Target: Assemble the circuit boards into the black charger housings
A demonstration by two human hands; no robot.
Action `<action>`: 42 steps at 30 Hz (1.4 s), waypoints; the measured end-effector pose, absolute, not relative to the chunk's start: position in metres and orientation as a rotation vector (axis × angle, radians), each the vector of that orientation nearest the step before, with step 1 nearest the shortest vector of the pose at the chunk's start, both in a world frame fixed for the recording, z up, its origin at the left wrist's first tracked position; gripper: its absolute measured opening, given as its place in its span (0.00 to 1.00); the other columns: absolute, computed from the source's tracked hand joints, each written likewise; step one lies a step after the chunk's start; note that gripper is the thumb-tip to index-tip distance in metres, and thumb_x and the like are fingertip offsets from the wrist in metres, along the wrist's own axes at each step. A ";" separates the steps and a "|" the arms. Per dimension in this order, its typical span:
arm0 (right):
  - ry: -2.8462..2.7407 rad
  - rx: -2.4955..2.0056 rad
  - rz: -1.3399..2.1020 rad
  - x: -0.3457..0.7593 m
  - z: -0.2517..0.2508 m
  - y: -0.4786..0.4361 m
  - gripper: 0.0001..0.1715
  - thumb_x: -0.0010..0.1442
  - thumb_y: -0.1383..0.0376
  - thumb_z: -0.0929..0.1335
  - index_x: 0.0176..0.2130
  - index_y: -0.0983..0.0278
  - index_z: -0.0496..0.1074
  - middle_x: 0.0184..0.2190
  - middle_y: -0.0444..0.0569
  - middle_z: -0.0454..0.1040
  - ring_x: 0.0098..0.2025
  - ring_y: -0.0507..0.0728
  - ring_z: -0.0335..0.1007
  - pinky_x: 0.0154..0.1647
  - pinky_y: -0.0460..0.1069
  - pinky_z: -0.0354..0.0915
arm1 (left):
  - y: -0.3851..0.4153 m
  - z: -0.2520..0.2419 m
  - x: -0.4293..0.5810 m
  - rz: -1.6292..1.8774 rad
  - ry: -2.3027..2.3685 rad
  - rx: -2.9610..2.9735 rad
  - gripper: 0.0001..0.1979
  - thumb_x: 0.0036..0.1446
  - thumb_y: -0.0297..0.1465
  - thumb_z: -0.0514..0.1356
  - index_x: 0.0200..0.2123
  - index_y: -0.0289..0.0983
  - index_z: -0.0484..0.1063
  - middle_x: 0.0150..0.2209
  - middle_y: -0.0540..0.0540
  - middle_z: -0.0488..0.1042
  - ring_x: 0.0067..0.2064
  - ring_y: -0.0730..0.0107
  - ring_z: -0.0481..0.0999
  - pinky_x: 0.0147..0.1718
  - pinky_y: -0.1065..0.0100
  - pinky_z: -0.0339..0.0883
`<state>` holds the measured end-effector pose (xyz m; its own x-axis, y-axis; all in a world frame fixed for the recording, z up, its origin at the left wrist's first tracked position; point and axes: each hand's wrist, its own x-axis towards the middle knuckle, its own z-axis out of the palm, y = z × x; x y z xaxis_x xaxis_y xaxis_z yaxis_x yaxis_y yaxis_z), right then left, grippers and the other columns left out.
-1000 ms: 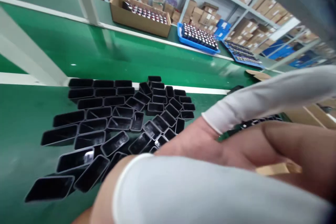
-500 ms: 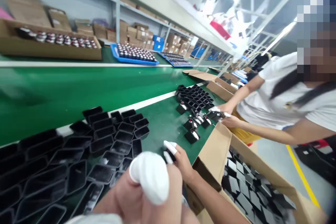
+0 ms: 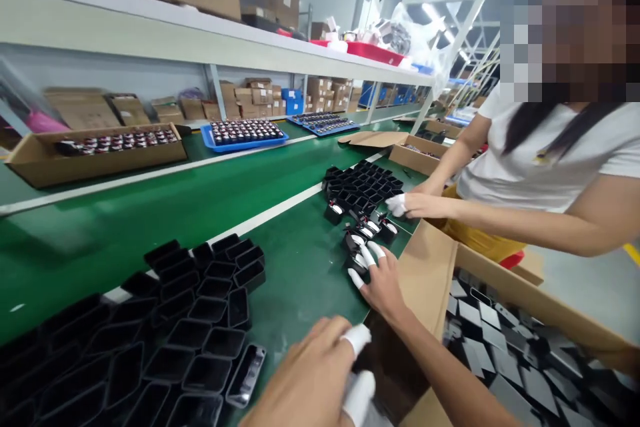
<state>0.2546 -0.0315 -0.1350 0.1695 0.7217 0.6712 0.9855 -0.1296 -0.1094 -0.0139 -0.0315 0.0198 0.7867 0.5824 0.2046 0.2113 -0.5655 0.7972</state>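
My right hand (image 3: pixel 384 283), with white finger cots, reaches forward over the green bench. Its thumb and fingers close around a small black open-topped box (image 3: pixel 353 261) that has a white part in its top; the fingers partly cover it. Just beyond stand several similar black boxes (image 3: pixel 388 229) with white parts and red bits. Low in the middle is my left hand (image 3: pixel 315 373), also in white finger cots, its fingertips apart and nothing visible between them. Left of it lies a large cluster of empty black boxes (image 3: pixel 213 310).
A cardboard carton (image 3: pixel 430 273) at the right holds many flat black and grey pieces. A co-worker's hand (image 3: pixel 415 205) is at a farther cluster of black boxes (image 3: pixel 365 183). Blue trays (image 3: pixel 245 141) and a long carton (image 3: pixel 100 163) of parts stand across the bench, below a shelf.
My right hand has moved forward to the nearest filled black box and closed around it. My left hand has lowered and its fingers have parted. The view has shifted.
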 end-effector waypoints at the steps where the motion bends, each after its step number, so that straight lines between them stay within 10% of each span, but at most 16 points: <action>1: -1.601 -1.923 -0.640 0.256 -0.136 -0.031 0.27 0.64 0.59 0.68 0.60 0.66 0.68 0.57 0.63 0.67 0.61 0.71 0.59 0.60 0.70 0.61 | -0.022 0.018 -0.005 0.539 0.636 2.154 0.19 0.58 0.31 0.58 0.52 0.46 0.76 0.47 0.43 0.81 0.50 0.50 0.80 0.50 0.53 0.76; 8: -1.498 -1.975 -0.608 0.264 -0.127 -0.022 0.38 0.62 0.54 0.70 0.64 0.70 0.61 0.58 0.67 0.65 0.61 0.74 0.57 0.61 0.72 0.56 | 0.097 -0.017 0.108 0.561 1.094 1.879 0.29 0.61 0.31 0.62 0.63 0.32 0.63 0.67 0.30 0.61 0.69 0.44 0.60 0.66 0.44 0.54; 26: -1.339 -1.860 -0.561 0.270 -0.133 0.004 0.19 0.64 0.63 0.70 0.54 0.65 0.72 0.52 0.61 0.75 0.56 0.72 0.63 0.54 0.68 0.61 | 0.175 -0.081 0.179 0.660 1.203 1.872 0.15 0.64 0.35 0.63 0.52 0.35 0.71 0.47 0.44 0.75 0.44 0.62 0.78 0.44 0.55 0.75; 36: -1.660 -1.763 -0.200 0.327 -0.109 -0.017 0.55 0.58 0.46 0.72 0.71 0.64 0.48 0.73 0.63 0.44 0.73 0.73 0.41 0.68 0.69 0.55 | 0.114 -0.076 0.169 0.731 1.193 1.779 0.43 0.49 0.30 0.70 0.65 0.33 0.56 0.39 0.44 0.78 0.41 0.59 0.79 0.49 0.55 0.73; 42: -1.775 -1.811 -0.049 0.363 -0.102 0.000 0.36 0.68 0.47 0.63 0.67 0.63 0.62 0.71 0.62 0.52 0.74 0.70 0.41 0.69 0.68 0.55 | 0.068 -0.079 0.152 0.762 1.290 1.749 0.55 0.48 0.38 0.71 0.70 0.33 0.41 0.52 0.34 0.72 0.55 0.47 0.75 0.57 0.45 0.67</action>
<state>0.3632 -0.0003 -0.1021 0.1067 0.8998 0.4231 0.9217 0.0702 -0.3815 0.1525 0.0683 -0.0788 0.2935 0.9560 0.0028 0.4636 -0.1449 0.8741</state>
